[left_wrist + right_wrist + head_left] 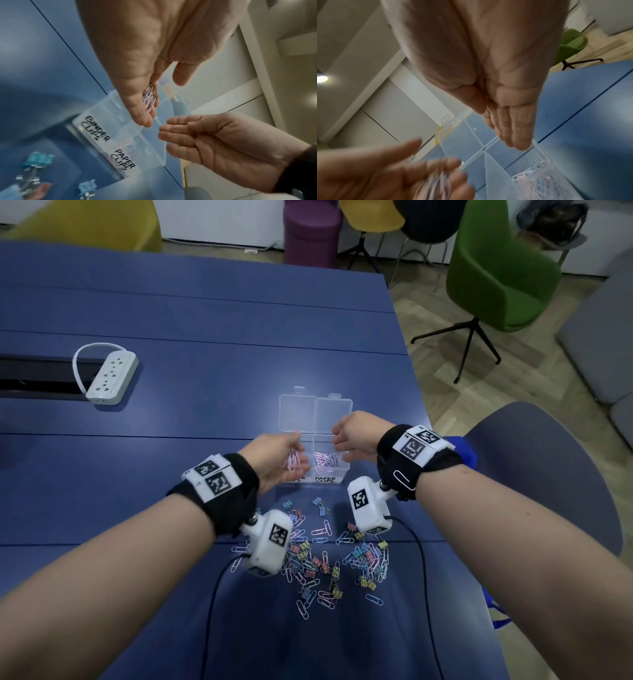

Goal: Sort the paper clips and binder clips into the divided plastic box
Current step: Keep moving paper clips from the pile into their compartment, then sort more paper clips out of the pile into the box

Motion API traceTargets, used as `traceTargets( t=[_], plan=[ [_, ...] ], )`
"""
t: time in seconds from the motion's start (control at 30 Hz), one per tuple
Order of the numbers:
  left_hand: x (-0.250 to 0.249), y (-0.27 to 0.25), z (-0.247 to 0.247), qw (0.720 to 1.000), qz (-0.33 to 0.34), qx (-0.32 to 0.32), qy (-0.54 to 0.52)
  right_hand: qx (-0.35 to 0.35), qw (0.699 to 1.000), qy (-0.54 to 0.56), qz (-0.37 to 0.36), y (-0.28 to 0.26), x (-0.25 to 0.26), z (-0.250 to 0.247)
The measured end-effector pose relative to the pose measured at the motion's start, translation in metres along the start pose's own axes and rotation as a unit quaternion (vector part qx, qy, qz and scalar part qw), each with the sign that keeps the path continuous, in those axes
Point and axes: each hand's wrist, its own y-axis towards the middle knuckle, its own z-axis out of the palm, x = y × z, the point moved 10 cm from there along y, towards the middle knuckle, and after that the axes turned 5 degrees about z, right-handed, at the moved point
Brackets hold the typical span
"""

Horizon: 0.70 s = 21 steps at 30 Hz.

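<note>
**Clear plastic box: L hand about to drop paper clips**

Clear divided plastic box (310, 419) sits on the blue table (205, 302), lids hinged back on the far side, labels facing the person. Left cell reads BINDER CLIPS (96, 129), right cell PAPER CLIPS (123, 159). Right cell already holds a heap of pastel clips (325, 459); the left cell looks empty, as far as the hand lets me see.

Left hand (279, 455): palm turned up and inward, fingers loosely cupped round a small bunch of pink/white paper clips (148, 98). Held over the left cell, close to the divider. Judgement: cupping keeps the loose wires from slipping before they are tipped across into the right cell.

Right hand (354, 434): hovers over the right cell's far edge, fingers bent together, thumb tucked against them. Nothing visible in it. Probably just emptied or guarding the cell, can't tell which.

Unsorted pile (325, 559) lies on the table near the person, between the forearms: paper clips and coloured binder clips mixed, partly hidden by the wrist cams.

Progress est.: early. Most stock unsorted, no binder clips visibly in the box.

Risk: the bunch hangs over the wrong cell; an early release drops it under BINDER CLIPS.
</note>
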Motion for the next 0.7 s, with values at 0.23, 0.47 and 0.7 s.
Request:
traceTargets(
  t=[0.23, 0.47, 0.7],
  plan=[
    [-0.030, 0.029, 0.049, 0.983, 0.111, -0.003, 0.147, -0.063, 0.992, 0.034, -0.108, -0.028, -0.012, -0.022],
    [-0.022, 0.022, 0.058, 0.944, 0.151, 0.010, 0.292, -0.132, 0.981, -0.075, -0.117, -0.057, -0.091, -0.052],
    [0.023, -0.043, 0.092, 0.809, 0.275, 0.138, 0.501, -0.111, 0.953, -0.263, -0.099, -0.097, -0.158, -0.028]
  ],
)
